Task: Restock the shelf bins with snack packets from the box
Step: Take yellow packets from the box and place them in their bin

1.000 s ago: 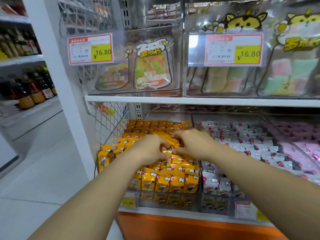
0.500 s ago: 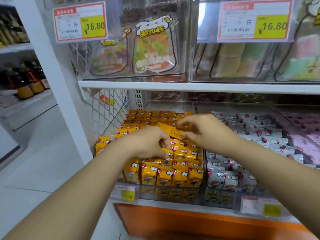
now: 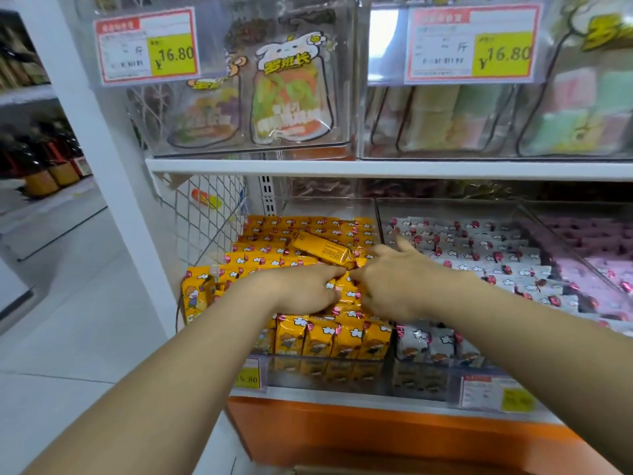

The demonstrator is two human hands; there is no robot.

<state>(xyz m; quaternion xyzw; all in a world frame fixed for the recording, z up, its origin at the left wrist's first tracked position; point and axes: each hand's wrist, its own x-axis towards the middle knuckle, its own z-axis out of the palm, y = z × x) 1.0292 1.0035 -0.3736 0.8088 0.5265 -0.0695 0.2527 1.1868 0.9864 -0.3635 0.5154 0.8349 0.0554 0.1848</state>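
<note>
You are in the placing step of the restock: both hands work inside the clear bin (image 3: 308,207) at the left end of the lower shelf (image 3: 342,395), which is already packed nearly to its rim with yellow packets (image 3: 329,337) standing in tight rows. Your left hand (image 3: 301,289) lies over the middle rows with its fingers curled down among the packet tops, gripping them. Your right hand (image 3: 394,286) meets it from the right, fingers bent and thumb raised. As far as I can see, its fingertips pinch the near end of one loose packet (image 3: 322,250), which lies slanted across the rows toward the back of the bin, not yet standing like the others. I judge that the next move is to open a small gap with the left hand, turn the loose packet upright and push it down until it sits level with its row. Take care that it does not slide over the right wall into the white packets (image 3: 479,258) of the neighbouring bin. The box is not in view, so I cannot tell how much stock remains.
</note>
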